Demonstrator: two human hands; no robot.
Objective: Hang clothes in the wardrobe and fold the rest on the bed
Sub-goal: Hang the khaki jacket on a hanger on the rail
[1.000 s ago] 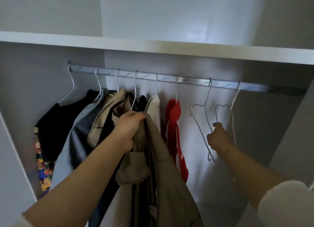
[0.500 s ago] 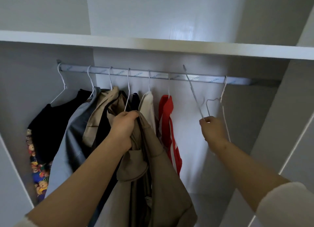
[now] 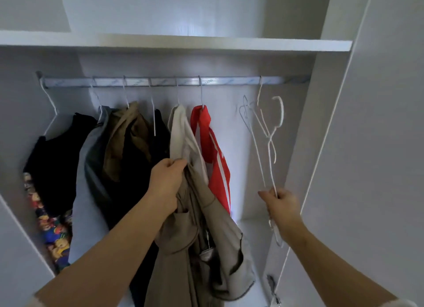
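Observation:
My left hand [image 3: 168,180] grips the top of a beige garment [image 3: 206,249] that hangs down in front of the wardrobe. My right hand [image 3: 281,207] holds a white wire hanger [image 3: 271,146] by its lower end, its hook pointing up below the rail [image 3: 229,80]. Another empty white hanger [image 3: 259,93] stays hooked on the rail at the right. Along the rail hang a black top [image 3: 57,150], a grey garment [image 3: 91,159], an olive one [image 3: 128,132], a dark one [image 3: 158,146], a cream one [image 3: 181,132] and a red one with white stripes [image 3: 211,143].
A white shelf [image 3: 174,41] runs above the rail. The wardrobe's right side panel [image 3: 325,146] stands close to my right hand. A colourful patterned cloth [image 3: 50,226] hangs low at the left. A gap on the rail lies between the red garment and the empty hanger.
My right hand lifted one wire hanger off the rail and lowered it toward me. My left hand with the beige garment dropped lower and shifted right in view.

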